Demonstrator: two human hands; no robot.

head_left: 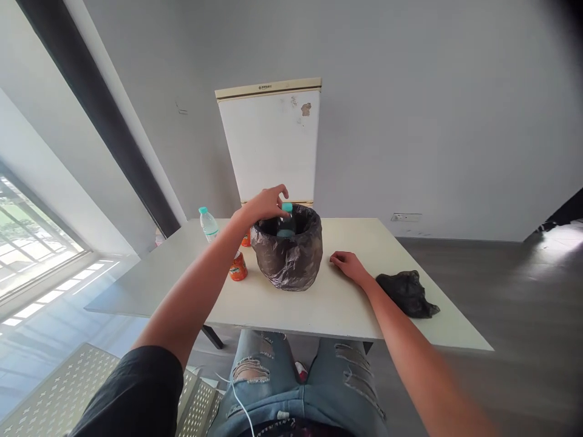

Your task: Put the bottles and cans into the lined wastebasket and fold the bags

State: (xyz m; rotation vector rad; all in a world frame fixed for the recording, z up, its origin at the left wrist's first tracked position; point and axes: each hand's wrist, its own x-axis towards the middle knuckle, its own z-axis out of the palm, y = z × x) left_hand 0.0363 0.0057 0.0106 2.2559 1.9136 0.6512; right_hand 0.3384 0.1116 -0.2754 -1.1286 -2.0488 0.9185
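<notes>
Wearing ripped blue jeans (pixel 303 406), a person is facing a flat white table (pixel 314 312). On the near right, a crumpled black plastic bag (pixel 407 294) is lying beside the forearm. The right hand (pixel 346 265) is resting on the table, its fingers bending loosely together. On the near left, a short orange tub with a printed label (pixel 238 268) is standing. In the middle, a round bin lined with thin, shiny black plastic (pixel 291 264) is standing. Above its mouth, the left hand (pixel 268 205) is reaching over a small clear bottle with a teal cap (pixel 286 226), which is poking up inside the bin. One finger is touching the neck and another is bending above; I cannot tell if they are gripping. Farther left, another clear bottle (pixel 208 224) is standing, partly hidden. Far behind, a white fridge with a cream top edge (pixel 276 142) is standing before a plain grey wall (pixel 401 121).
</notes>
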